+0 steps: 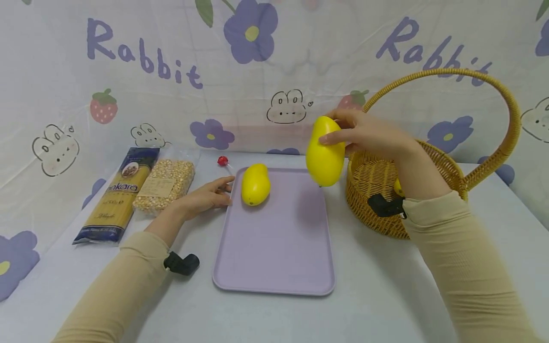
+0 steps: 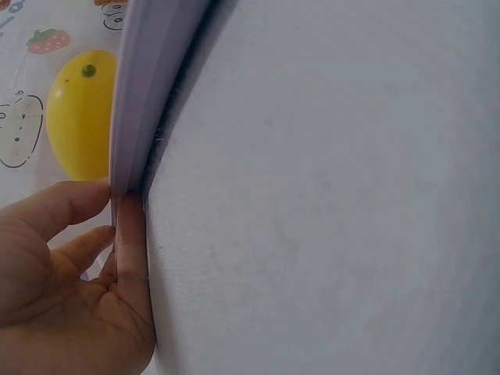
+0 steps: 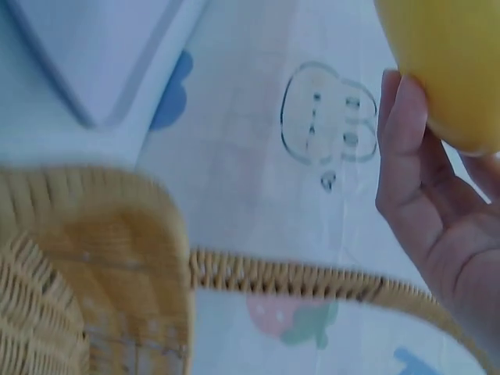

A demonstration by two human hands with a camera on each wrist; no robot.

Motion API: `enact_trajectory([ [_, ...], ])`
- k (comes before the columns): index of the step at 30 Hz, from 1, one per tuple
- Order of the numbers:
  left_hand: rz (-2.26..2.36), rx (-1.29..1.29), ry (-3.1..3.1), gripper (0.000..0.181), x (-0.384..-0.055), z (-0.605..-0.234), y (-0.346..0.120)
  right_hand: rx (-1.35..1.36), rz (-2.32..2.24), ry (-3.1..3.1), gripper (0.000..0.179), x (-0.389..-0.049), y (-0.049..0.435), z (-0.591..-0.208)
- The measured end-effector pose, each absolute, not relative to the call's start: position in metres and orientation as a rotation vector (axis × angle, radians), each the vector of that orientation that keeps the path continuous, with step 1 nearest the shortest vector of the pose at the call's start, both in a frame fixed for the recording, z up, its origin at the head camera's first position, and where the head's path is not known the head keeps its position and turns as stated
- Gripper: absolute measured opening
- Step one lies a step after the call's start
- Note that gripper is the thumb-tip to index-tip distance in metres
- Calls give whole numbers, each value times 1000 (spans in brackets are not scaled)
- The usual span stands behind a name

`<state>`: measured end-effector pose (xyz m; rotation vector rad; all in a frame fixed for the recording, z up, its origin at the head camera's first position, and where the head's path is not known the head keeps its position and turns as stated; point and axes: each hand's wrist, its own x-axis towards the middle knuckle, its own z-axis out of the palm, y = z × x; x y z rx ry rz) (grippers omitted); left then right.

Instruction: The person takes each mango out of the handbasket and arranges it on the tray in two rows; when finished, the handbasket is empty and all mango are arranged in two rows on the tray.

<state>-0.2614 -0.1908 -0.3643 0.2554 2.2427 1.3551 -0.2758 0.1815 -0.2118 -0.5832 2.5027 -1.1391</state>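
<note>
My right hand grips a yellow mango by its narrow upper end, holding it upright above the tray's far right corner. In the right wrist view, the thumb and fingers press round the lower part of that mango. A second mango lies on the lilac tray, near its far left corner. At the tray's left edge is my left hand. The left wrist view has its thumb at the rim and a finger tucked under it, pinching the edge.
The wicker basket with a tall arched handle stands right of the tray, a bit of yellow fruit showing inside. Left lie a spaghetti pack and a bag of corn kernels. A red lollipop lies behind the tray.
</note>
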Motion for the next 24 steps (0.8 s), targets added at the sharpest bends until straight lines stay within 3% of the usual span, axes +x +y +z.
enact_trajectory([
  [13, 1349, 256, 2249, 77, -261, -364, -191, -523, -1254, 2441, 57, -267, 142, -235],
  [24, 1345, 267, 2262, 76, -259, -362, -190, -421, -1333, 2422, 50, -272, 123, -259],
])
